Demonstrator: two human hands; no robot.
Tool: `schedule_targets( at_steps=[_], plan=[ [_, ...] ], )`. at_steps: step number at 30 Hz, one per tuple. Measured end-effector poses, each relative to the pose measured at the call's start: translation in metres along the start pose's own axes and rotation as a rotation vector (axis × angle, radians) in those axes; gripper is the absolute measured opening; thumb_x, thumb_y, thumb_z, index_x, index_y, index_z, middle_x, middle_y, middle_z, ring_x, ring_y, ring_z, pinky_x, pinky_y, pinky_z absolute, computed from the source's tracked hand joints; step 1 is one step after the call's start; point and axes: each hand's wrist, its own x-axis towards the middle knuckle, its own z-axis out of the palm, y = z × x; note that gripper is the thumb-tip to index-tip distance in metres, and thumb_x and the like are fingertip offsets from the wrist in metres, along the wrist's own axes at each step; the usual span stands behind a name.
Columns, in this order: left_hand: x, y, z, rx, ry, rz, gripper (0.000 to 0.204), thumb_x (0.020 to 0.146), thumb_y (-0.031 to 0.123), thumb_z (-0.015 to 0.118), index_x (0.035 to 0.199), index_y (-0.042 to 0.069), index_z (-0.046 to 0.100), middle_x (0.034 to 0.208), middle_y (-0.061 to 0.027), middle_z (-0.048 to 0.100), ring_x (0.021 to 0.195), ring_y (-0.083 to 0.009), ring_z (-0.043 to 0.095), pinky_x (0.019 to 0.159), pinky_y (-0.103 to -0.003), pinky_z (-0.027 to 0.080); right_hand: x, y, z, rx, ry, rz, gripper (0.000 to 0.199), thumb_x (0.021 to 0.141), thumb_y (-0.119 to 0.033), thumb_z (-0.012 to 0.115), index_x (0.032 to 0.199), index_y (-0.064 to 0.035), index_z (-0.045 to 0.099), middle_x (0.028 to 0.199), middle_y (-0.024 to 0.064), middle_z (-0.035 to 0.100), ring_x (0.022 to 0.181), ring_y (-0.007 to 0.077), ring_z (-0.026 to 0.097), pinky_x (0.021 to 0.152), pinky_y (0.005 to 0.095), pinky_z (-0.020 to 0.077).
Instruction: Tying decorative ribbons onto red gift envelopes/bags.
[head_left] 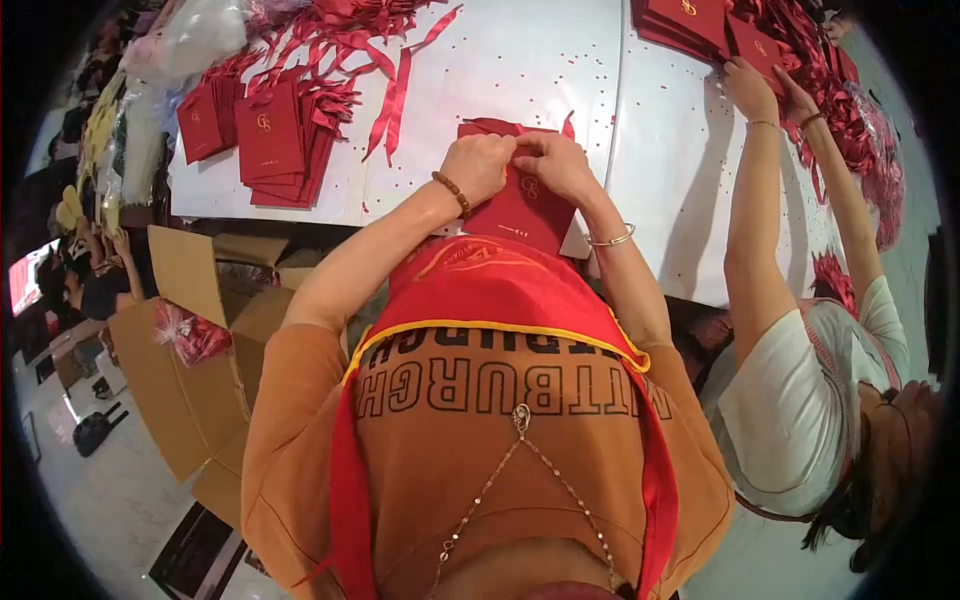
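Left grip (pixel 480 168): narrow, curled into a fist at the top of a red bag (pixel 522 215). Right grip (pixel 556 166): also narrow, thumb and index pinched together, meeting the left grip at the same top edge. Both closed on the bag's upper part; paper edge or ribbon, cannot tell, fingers cover it. Bag lies directly under and just nearer the body than both grips, gold mark facing up, on the near edge of the white bench (pixel 450 75). Ribbon end (pixel 569 125) sticks up just beyond right grip.

Bead bracelet (pixel 452 194) on the wrist behind left grip, metal bangle (pixel 612 238) behind right grip. Nearer the body: red apron (pixel 490 285) with yellow trim, over a brown shirt (pixel 450 460).

Left of left grip: fanned bag stack (pixel 268 140), smaller stack (pixel 207 120) farther left. Beyond left grip: loose red ribbons (pixel 397 85); small red dots scattered on the bench around.

Well right of right grip: co-worker (pixel 790 400) in white sleeves, arms over the bench, touching another bag (pixel 756 47) beside a pile (pixel 685 22). Below and left of left grip: open carton (pixel 180 375), plastic-wrapped red packet (pixel 192 332) in it.
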Motion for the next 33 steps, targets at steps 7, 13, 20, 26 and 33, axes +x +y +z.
schedule_targets(
  at_steps=[7,13,20,26,33],
  plan=[
    [0.012,-0.008,0.001,-0.333,-0.015,-0.069,0.008,0.073,0.009,0.058,0.079,0.004,0.061,0.072,-0.0136,0.062,0.068,-0.0306,0.06,0.062,-0.038,0.047,0.0,0.011,0.0,0.099,-0.012,0.059,0.036,0.073,-0.026,0.066,0.107,-0.015,0.063,0.098,0.008,0.065,0.091,0.0248,0.061,0.082,0.0334,0.0454],
    [0.014,-0.007,0.008,-0.276,0.179,-0.101,0.009,0.073,0.01,0.059,0.079,0.004,0.062,0.071,-0.0135,0.063,0.066,-0.0287,0.061,0.06,-0.036,0.047,-0.004,0.002,-0.002,0.052,-0.005,0.058,0.038,0.072,-0.028,0.066,0.107,-0.0152,0.063,0.098,0.009,0.065,0.091,0.0248,0.061,0.081,0.0332,0.0459],
    [0.01,-0.02,0.0,-0.668,0.17,-0.307,0.01,0.076,0.007,0.059,0.083,0.0,0.062,0.065,-0.0086,0.062,0.055,-0.0149,0.059,0.052,-0.027,0.047,0.007,0.025,0.005,0.189,0.009,0.072,0.037,0.073,-0.028,0.066,0.108,-0.0162,0.063,0.097,0.0089,0.065,0.09,0.0237,0.061,0.081,0.0324,0.046],
    [0.004,-0.009,0.01,-0.657,0.077,-0.283,0.01,0.072,0.009,0.059,0.08,0.004,0.064,0.073,-0.0134,0.064,0.066,-0.0271,0.062,0.061,-0.035,0.048,0.004,0.014,0.005,0.16,0.019,0.06,0.036,0.074,-0.027,0.066,0.109,-0.0171,0.062,0.099,0.0063,0.065,0.09,0.022,0.062,0.083,0.032,0.045],
    [0.005,0.003,0.005,-0.407,0.117,-0.162,0.01,0.076,0.01,0.057,0.08,0.003,0.062,0.068,-0.0132,0.063,0.059,-0.0239,0.061,0.057,-0.033,0.048,-0.003,0.008,0.005,0.061,0.076,0.019,0.033,0.074,-0.027,0.065,0.106,-0.017,0.063,0.094,0.0066,0.066,0.087,0.0226,0.062,0.08,0.0333,0.0452]
  ],
)
